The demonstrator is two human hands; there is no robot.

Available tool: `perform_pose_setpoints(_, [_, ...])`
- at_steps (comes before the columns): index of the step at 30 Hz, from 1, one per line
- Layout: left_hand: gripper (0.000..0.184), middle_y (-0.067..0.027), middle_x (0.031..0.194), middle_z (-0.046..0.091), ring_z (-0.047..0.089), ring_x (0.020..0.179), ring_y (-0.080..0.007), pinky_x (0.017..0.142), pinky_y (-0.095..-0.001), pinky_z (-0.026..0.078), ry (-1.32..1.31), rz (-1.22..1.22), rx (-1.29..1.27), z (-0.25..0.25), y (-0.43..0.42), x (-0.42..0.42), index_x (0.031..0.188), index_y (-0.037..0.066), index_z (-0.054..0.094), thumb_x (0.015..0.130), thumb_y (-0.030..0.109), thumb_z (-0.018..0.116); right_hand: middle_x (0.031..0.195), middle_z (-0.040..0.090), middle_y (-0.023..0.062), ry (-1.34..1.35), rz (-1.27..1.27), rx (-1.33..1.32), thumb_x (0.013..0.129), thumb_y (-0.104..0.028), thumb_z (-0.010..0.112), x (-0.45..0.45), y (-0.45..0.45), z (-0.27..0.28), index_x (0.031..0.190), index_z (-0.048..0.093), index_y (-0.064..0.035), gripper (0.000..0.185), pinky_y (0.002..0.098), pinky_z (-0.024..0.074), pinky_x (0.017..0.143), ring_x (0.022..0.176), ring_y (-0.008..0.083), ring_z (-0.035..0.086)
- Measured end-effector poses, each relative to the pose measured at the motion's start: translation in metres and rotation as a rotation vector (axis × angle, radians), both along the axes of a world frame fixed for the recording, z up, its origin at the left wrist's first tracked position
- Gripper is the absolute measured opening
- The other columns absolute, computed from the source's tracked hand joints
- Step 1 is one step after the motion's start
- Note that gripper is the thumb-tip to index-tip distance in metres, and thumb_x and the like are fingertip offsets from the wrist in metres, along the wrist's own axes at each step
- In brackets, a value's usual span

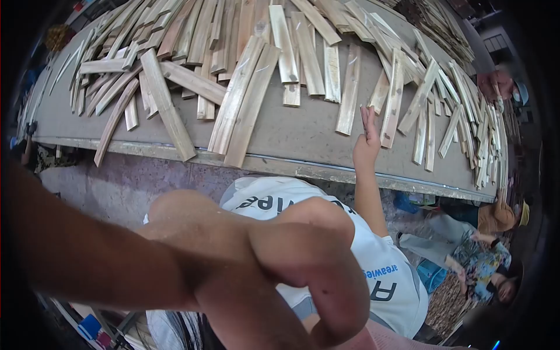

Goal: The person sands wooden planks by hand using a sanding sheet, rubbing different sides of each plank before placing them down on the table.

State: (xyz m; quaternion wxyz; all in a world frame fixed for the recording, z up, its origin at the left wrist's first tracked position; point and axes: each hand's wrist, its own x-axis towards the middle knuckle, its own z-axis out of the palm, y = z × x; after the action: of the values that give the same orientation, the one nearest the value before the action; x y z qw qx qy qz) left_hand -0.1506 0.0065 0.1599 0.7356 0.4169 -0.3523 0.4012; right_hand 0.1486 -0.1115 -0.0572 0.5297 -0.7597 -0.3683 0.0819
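Head view shows wood strips (349, 93) spread in overlapping rows across the table (309, 128), a few jutting past its near edge. The right hand (367, 143) is held beside them, fingers straight and narrowly together. The left hand (315, 251) is raised close, fingers bent; whether anything is gripped cannot be told.

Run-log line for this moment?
left hand: close-up, grip unclear | right hand: open, fingers extended near planks | planks: loosely spread over table

Wooden slats (303, 52) on grey table (291, 131)
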Motion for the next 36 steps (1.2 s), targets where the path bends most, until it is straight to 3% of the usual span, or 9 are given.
perform_pose_setpoints(7, [0.039, 0.0056, 0.096, 0.073, 0.056, 0.09, -0.0192, 0.079, -0.0406, 0.04, 0.334, -0.18, 0.142, 0.003, 0.049, -0.044, 0.121, 0.026, 0.056, 0.087, 0.02, 0.076, 0.149, 0.054, 0.0117, 0.054, 0.102, -0.05, 0.077, 0.018, 0.03, -0.029, 0.037, -0.017, 0.155, 0.035, -0.0033, 0.081, 0.0286, 0.0262, 0.117, 0.145, 0.022, 0.041])
perform_pose_setpoints(9, [0.072, 0.0031, 0.103, 0.072, 0.061, 0.103, -0.0189, 0.098, -0.0476, 0.044, 0.218, -0.072, -0.059, -0.021, 0.057, -0.04, 0.161, 0.032, -0.004, 0.106, 0.052, 0.039, 0.149, 0.054, 0.0114, 0.063, 0.1, -0.069, 0.078, 0.018, 0.03, -0.033, 0.037, -0.019, 0.155, 0.035, -0.0032, 0.08, 0.0285, 0.0263, 0.117, 0.145, 0.022, 0.041])
perform_pose_setpoints(11, [0.082, -0.0071, 0.11, 0.063, 0.055, 0.106, -0.0242, 0.093, -0.0412, 0.042, 0.437, 0.142, -0.086, -0.081, 0.089, -0.048, 0.162, 0.02, 0.008, 0.101, 0.068, 0.033, 0.149, 0.054, 0.0107, 0.052, 0.089, -0.065, 0.078, 0.018, 0.031, -0.034, 0.041, -0.019, 0.155, 0.035, -0.0032, 0.08, 0.0283, 0.0266, 0.117, 0.144, 0.0221, 0.042])
perform_pose_setpoints(12, [0.115, -0.0209, 0.12, 0.059, 0.056, 0.106, -0.0238, 0.093, -0.0367, 0.044, 0.847, 0.399, -0.092, -0.113, 0.098, -0.056, 0.159, 0.008, 0.021, 0.082, 0.093, 0.028, 0.149, 0.054, 0.0107, 0.059, 0.082, -0.064, 0.078, 0.018, 0.031, -0.035, 0.041, -0.018, 0.155, 0.035, -0.0032, 0.08, 0.0283, 0.0266, 0.117, 0.144, 0.0221, 0.042])
perform_pose_setpoints(14, [0.111, -0.0187, 0.133, 0.054, 0.051, 0.12, -0.0285, 0.105, -0.0413, 0.04, 1.622, 0.803, 0.082, -0.173, 0.091, -0.052, 0.154, 0.0, 0.028, 0.078, 0.068, 0.07, 0.149, 0.054, 0.0106, 0.054, 0.053, -0.068, 0.078, 0.017, 0.031, -0.036, 0.038, -0.018, 0.155, 0.035, -0.0032, 0.08, 0.0273, 0.0274, 0.116, 0.144, 0.0214, 0.042])
perform_pose_setpoints(16, [0.112, -0.0225, 0.141, 0.047, 0.045, 0.13, -0.0354, 0.109, -0.0504, 0.036, 1.895, 1.243, 0.689, -0.222, 0.071, -0.051, 0.157, 0.01, 0.027, 0.072, 0.057, 0.081, 0.149, 0.054, 0.0104, 0.062, 0.037, -0.081, 0.078, 0.018, 0.031, -0.036, 0.033, -0.024, 0.155, 0.035, -0.0033, 0.08, 0.0267, 0.0278, 0.115, 0.144, 0.0211, 0.042])
perform_pose_setpoints(19, [0.12, -0.0244, 0.146, 0.041, 0.041, 0.133, -0.0403, 0.107, -0.056, 0.035, 1.907, 1.283, 1.161, -0.241, 0.053, -0.04, 0.16, 0.017, 0.024, 0.064, 0.055, 0.087, 0.149, 0.053, 0.0102, 0.051, 0.014, -0.091, 0.079, 0.018, 0.03, -0.038, 0.03, -0.028, 0.156, 0.034, -0.0039, 0.08, 0.0259, 0.0282, 0.115, 0.144, 0.0207, 0.042])
perform_pose_setpoints(31, [0.103, -0.0178, 0.147, 0.044, 0.048, 0.127, -0.0358, 0.101, -0.0455, 0.042, 1.544, 1.284, 1.152, -0.268, 0.074, -0.055, 0.156, 0.015, 0.033, 0.064, 0.011, 0.08, 0.148, 0.054, 0.0136, 0.013, -0.017, -0.117, 0.074, 0.019, 0.031, -0.059, 0.016, -0.033, 0.156, 0.033, -0.0062, 0.087, 0.0273, 0.0304, 0.114, 0.143, 0.0254, 0.044])
perform_pose_setpoints(36, [0.094, -0.0143, 0.142, 0.049, 0.053, 0.12, -0.0348, 0.097, -0.0429, 0.047, 1.539, 1.275, 1.14, -0.258, 0.084, -0.058, 0.152, 0.012, 0.04, 0.068, 0.012, 0.081, 0.148, 0.054, 0.0153, 0.07, -0.028, -0.066, 0.074, 0.019, 0.031, -0.068, 0.014, -0.036, 0.156, 0.033, -0.0069, 0.087, 0.0273, 0.03, 0.114, 0.144, 0.0261, 0.043])
